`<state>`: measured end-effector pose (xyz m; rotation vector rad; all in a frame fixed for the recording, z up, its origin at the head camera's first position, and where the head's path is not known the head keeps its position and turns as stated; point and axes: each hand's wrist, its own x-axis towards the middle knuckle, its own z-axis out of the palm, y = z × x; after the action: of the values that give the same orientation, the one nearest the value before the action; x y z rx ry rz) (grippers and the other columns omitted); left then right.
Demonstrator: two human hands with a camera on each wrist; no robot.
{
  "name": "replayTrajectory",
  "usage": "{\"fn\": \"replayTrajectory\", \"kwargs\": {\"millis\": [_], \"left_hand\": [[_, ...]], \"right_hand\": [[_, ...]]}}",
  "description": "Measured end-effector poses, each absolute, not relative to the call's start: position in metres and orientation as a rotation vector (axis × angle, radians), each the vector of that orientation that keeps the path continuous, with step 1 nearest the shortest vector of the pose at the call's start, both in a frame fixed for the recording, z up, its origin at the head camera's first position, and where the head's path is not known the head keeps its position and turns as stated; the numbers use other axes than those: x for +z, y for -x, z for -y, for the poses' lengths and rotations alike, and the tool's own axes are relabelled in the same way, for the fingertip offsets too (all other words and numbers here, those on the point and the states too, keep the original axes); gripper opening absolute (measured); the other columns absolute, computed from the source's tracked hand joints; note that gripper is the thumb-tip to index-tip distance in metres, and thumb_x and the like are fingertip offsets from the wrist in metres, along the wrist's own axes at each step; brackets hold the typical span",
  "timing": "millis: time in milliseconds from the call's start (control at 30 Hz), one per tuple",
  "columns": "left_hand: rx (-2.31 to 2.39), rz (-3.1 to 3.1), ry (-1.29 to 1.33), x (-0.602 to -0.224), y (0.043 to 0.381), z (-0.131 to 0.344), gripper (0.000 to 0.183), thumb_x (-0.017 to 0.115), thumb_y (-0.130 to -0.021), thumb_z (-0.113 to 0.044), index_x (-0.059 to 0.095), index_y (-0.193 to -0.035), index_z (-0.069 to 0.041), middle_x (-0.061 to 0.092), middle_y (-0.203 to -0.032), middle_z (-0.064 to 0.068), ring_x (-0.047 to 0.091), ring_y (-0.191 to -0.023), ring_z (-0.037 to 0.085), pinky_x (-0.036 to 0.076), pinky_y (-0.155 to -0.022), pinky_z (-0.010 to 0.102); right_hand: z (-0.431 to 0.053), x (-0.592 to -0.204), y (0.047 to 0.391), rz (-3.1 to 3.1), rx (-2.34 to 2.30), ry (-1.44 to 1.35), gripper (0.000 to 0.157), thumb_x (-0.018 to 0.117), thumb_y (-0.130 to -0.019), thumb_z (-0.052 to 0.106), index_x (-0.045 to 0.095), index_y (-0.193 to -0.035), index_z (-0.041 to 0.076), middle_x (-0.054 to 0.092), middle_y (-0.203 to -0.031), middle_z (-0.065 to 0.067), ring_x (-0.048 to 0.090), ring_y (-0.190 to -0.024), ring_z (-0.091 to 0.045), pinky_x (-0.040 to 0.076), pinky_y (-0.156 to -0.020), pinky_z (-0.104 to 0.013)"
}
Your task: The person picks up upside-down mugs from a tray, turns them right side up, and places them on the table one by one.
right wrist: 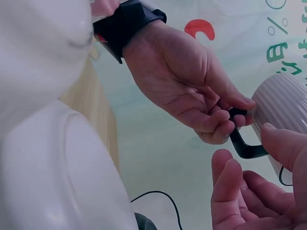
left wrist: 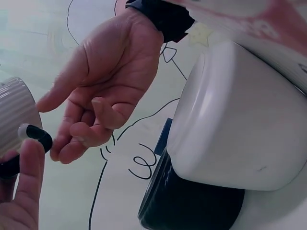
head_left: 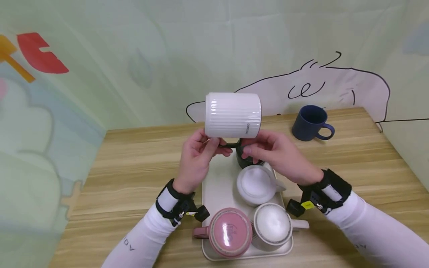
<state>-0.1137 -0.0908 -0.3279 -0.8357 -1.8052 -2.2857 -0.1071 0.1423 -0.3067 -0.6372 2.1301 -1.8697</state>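
Observation:
A white ribbed mug [head_left: 232, 115] with a dark handle [right wrist: 245, 146] is held on its side above a tray, its handle side down toward me. My left hand [head_left: 196, 160] pinches the handle between thumb and fingers. At the mug's other end is my right hand [head_left: 276, 152], one digit touching the mug's side and the other fingers loosely bent, with a gap between them and the thumb. Beneath the hands, a dark green mug [left wrist: 192, 203] stands on the tray, partly hidden in the head view by my right hand.
The pale tray [head_left: 218, 175] also bears an upturned pink mug [head_left: 230, 232] and two upturned white mugs, one in the middle [head_left: 256, 184] and one in front [head_left: 273, 225]. A navy mug [head_left: 303, 126] stands upright at the wooden table's back right, before a printed curtain [head_left: 161, 56].

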Motion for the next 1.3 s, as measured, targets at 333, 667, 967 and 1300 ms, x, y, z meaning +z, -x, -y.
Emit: {"fn": "replayTrajectory", "kwargs": {"millis": [333, 667, 967, 1300], "left_hand": [[-2.371, 1.79, 0.869, -0.333, 0.113, 0.08, 0.019, 0.052, -0.103, -0.007, 0.052, -0.11, 0.011, 0.061, -0.096, 0.015, 0.069, -0.08, 0.025, 0.055, -0.077, 0.052], [-2.394, 1.876, 0.874, -0.331, 0.112, 0.078, 0.022, 0.052, -0.102, -0.002, 0.051, -0.12, 0.011, 0.062, -0.103, 0.018, 0.07, -0.085, 0.027, 0.055, -0.079, 0.051], [-2.316, 1.981, 0.884, -0.331, 0.113, 0.081, 0.024, 0.057, -0.098, 0.003, 0.057, -0.12, 0.011, 0.063, -0.106, 0.021, 0.067, -0.087, 0.037, 0.057, -0.073, 0.048], [-2.063, 2.168, 0.924, -0.328, 0.116, 0.087, 0.024, 0.061, -0.098, -0.004, 0.061, -0.119, 0.005, 0.064, -0.112, 0.02, 0.067, -0.09, 0.037, 0.056, -0.069, 0.039]], "right_hand": [[-0.143, -0.307, 0.11, -2.07, -1.91, 0.63, 0.031, 0.063, -0.099, 0.022, 0.062, -0.123, 0.002, 0.066, -0.105, -0.016, 0.061, -0.091, -0.029, 0.053, -0.073, -0.033], [-0.145, -0.314, 0.111, -1.931, -2.086, 0.624, 0.026, 0.061, -0.1, 0.014, 0.063, -0.119, -0.003, 0.063, -0.105, -0.018, 0.057, -0.086, -0.027, 0.051, -0.073, -0.027], [-0.149, -0.316, 0.109, -1.923, -2.102, 0.7, 0.022, 0.057, -0.101, 0.01, 0.065, -0.116, -0.004, 0.066, -0.105, -0.02, 0.064, -0.088, -0.026, 0.055, -0.074, -0.029], [-0.158, -0.312, 0.109, -1.971, -2.132, 0.783, 0.025, 0.055, -0.102, 0.006, 0.061, -0.12, -0.009, 0.063, -0.11, -0.029, 0.069, -0.088, -0.029, 0.057, -0.079, -0.041]]}}
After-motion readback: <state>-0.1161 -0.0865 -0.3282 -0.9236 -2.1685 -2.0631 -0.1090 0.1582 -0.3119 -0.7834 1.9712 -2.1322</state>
